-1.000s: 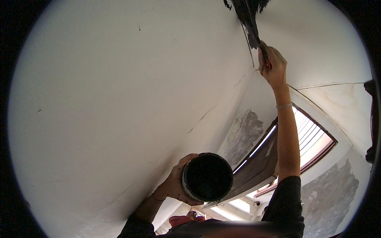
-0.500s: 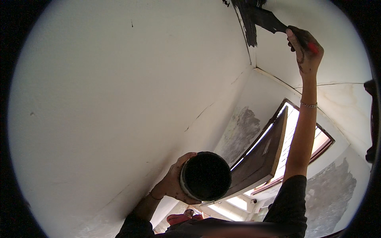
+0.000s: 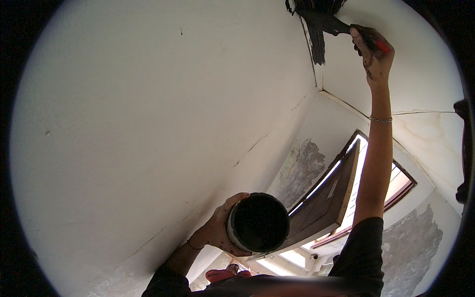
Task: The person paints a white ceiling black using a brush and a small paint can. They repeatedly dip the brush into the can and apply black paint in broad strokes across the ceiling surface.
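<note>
Room: a pale wall (image 3: 148,123) with fine cracks (image 3: 251,148) meets a second pale surface (image 3: 420,79) at a seam (image 3: 310,54); a window (image 3: 398,180) stands lower right. A patchy black coating (image 3: 318,49) lies beside the seam, near the top of the view.

The brush (image 3: 327,22) is at this coating; exact contact cannot be confirmed. Its long axis slopes gently down to the right: working end left toward the seam, red-marked handle right.

The right hand (image 3: 378,54) grasps the handle. The left hand (image 3: 216,227) clasps the side of a pot (image 3: 233,241), its dark mouth facing the viewer.

Assessment: short, light strokes along the seam, the brush lightly loaded, should limit drips and ragged edges; the pot is best held level.
</note>
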A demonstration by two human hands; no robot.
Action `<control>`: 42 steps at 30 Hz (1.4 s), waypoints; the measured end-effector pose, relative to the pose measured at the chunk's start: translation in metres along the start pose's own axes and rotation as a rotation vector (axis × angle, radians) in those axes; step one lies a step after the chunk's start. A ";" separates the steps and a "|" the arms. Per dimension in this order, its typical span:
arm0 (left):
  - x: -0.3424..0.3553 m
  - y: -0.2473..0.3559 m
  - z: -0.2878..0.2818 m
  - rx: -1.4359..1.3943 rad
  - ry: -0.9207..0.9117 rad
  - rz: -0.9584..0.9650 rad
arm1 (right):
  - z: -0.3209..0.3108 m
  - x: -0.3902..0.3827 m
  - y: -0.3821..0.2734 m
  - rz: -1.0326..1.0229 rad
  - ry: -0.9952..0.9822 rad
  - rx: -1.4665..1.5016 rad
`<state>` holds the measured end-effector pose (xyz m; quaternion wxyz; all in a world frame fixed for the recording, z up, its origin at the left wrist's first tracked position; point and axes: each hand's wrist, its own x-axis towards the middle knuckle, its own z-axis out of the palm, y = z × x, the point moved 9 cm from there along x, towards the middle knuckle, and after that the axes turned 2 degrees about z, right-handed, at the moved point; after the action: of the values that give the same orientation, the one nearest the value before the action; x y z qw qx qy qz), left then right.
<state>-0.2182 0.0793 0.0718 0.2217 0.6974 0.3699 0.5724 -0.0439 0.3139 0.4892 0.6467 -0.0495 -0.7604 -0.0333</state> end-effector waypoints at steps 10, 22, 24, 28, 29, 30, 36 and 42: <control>0.003 0.009 0.005 0.023 -0.018 0.103 | 0.000 -0.034 0.003 0.111 0.159 0.400; -0.002 0.005 0.005 0.016 -0.021 0.066 | 0.007 -0.047 0.035 0.146 0.230 0.547; -0.001 0.003 0.006 0.013 -0.026 0.061 | 0.020 -0.046 0.043 0.149 0.179 0.555; 0.002 0.001 0.007 0.012 -0.033 0.056 | 0.016 -0.055 0.069 0.280 0.288 0.389; 0.002 0.000 0.007 0.013 -0.035 0.055 | 0.015 -0.058 0.068 0.246 0.276 0.438; 0.002 -0.001 0.006 0.015 -0.035 0.055 | 0.014 -0.063 0.070 0.255 0.280 0.469; 0.002 -0.006 0.007 0.006 -0.040 0.039 | 0.019 -0.062 0.073 0.210 0.265 0.554; 0.004 -0.010 0.009 0.007 -0.043 0.027 | 0.009 -0.072 0.075 0.270 0.215 0.342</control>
<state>-0.2116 0.0895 0.0648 0.2192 0.7154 0.3577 0.5588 -0.0327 0.3874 0.4161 0.7216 -0.0366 -0.6681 0.1775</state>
